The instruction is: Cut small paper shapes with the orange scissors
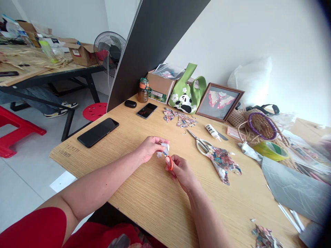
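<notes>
Over the middle of the wooden table, my left hand (150,148) pinches a small white piece (166,148) that looks like paper between thumb and fingers. Close beside it on the right, my right hand (181,171) grips small scissors (170,163) by their orange handles. The scissor blades point up at the white piece and are partly hidden by it, so I cannot tell whether they touch. Another white scrap (159,155) shows just below my left fingertips. To the right lie larger scissors (203,144) with pale handles, beside a floral fabric piece (222,160).
Two phones (98,132) (147,110) and a black case (130,103) lie at the left and back. Farther along are fabric cut-outs (178,117), a glue bottle (212,132), a green panda bag (184,98), a framed picture (219,102) and yellow-green tape (271,151). A dark panel (152,44) rises behind.
</notes>
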Tool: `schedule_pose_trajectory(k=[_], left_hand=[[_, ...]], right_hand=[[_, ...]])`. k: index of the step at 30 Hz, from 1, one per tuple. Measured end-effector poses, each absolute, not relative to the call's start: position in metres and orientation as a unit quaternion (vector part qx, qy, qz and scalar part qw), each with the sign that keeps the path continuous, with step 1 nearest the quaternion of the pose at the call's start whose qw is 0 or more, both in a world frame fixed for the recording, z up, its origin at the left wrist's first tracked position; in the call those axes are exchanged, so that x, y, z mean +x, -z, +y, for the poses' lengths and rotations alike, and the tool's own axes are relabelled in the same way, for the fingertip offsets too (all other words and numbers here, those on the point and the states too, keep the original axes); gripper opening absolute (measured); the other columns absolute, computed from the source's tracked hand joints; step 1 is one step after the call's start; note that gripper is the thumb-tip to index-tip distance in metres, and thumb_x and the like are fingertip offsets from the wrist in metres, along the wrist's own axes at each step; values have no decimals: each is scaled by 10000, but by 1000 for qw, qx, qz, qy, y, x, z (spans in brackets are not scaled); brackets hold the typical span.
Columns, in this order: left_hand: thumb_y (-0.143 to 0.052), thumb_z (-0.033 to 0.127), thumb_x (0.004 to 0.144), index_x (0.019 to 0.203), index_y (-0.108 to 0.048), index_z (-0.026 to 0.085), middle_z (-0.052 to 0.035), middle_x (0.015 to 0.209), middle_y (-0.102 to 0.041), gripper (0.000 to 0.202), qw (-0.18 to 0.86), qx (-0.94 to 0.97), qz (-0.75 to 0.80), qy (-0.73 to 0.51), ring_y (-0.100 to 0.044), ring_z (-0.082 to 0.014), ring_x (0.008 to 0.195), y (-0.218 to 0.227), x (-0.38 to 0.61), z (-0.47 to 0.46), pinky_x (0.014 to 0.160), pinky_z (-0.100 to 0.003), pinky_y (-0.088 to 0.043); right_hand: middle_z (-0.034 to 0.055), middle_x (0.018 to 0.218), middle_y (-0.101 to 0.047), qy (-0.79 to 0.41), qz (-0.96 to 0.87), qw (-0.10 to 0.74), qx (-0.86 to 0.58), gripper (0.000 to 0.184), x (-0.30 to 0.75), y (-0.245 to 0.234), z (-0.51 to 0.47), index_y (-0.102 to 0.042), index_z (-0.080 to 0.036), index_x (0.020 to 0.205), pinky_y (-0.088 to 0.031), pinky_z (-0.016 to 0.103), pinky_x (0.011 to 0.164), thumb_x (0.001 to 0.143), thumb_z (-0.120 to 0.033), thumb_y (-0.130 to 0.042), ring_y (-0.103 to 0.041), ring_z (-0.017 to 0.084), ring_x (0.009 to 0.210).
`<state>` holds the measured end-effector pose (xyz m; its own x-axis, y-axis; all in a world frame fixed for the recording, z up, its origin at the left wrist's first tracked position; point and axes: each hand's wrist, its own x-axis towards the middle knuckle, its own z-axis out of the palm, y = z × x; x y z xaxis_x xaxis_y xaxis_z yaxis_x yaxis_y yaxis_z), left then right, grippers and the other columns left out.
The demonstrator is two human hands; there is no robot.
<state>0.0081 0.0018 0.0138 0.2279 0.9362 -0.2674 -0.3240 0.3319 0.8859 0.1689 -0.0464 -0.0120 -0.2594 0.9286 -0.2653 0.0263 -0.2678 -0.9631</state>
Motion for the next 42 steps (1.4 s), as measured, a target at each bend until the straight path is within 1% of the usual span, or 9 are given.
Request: schedule_pose_trajectory(k=[7, 12, 16, 19, 25, 30, 35, 42], left_hand=[[-667, 13, 594, 843, -736, 81, -53, 728, -667, 268, 695, 359, 429, -452, -564, -99, 587, -15, 8, 2, 601, -229, -422], [-672, 22, 595, 848, -738, 91, -63, 774, -677, 270, 692, 368, 422, -456, -569, -103, 622, -13, 7, 3, 610, -228, -421], [-684, 54, 630, 851, -741, 100, -74, 818, -679, 233, 680, 384, 426, -456, -561, -105, 646, -11, 6, 4, 590, -227, -402], [-671, 53, 644, 851, -738, 100, -79, 832, -682, 223, 677, 384, 429, -458, -570, -113, 664, -11, 6, 5, 601, -233, -406], [-663, 16, 603, 837, -731, 91, -72, 782, -685, 255, 685, 367, 431, -459, -570, -104, 624, -14, 6, 4, 619, -233, -419], [-678, 34, 567, 842, -720, 86, -71, 753, -695, 282, 696, 357, 427, -455, -587, -115, 609, -16, 8, 3, 608, -236, -434], [-695, 57, 543, 841, -719, 78, -61, 738, -689, 300, 695, 360, 422, -457, -580, -109, 594, -14, 9, 2, 586, -226, -429], [-701, 55, 559, 846, -724, 78, -75, 756, -691, 289, 694, 364, 417, -461, -593, -118, 621, -11, 8, 2, 607, -229, -437]], right_hand=[[-49, 573, -543, -616, -492, 370, -492, 501, 170, 15, -46, -521, -193, 688, -255, 210, 334, 707, -644, -739, -362, 56, 377], [-45, 573, -553, -620, -486, 375, -490, 506, 169, 12, -46, -523, -191, 685, -246, 207, 335, 690, -642, -753, -358, 55, 379], [-44, 570, -539, -617, -486, 372, -495, 529, 168, 9, -46, -527, -186, 675, -256, 205, 343, 658, -656, -769, -344, 53, 395], [-45, 571, -532, -617, -488, 366, -498, 539, 169, 9, -46, -526, -187, 677, -259, 206, 345, 654, -670, -764, -342, 53, 396], [-49, 575, -529, -626, -483, 362, -494, 548, 168, 8, -48, -514, -191, 676, -260, 208, 348, 645, -678, -764, -321, 51, 399], [-34, 613, -564, -631, -481, 355, -494, 535, 168, 7, -49, -526, -192, 707, -278, 205, 353, 673, -682, -738, -333, 56, 415], [-33, 614, -558, -629, -481, 357, -496, 543, 168, 6, -48, -524, -191, 711, -277, 200, 356, 668, -689, -736, -327, 56, 425], [-34, 613, -549, -621, -488, 351, -503, 545, 167, 6, -48, -524, -194, 707, -286, 205, 354, 674, -700, -722, -328, 60, 428]])
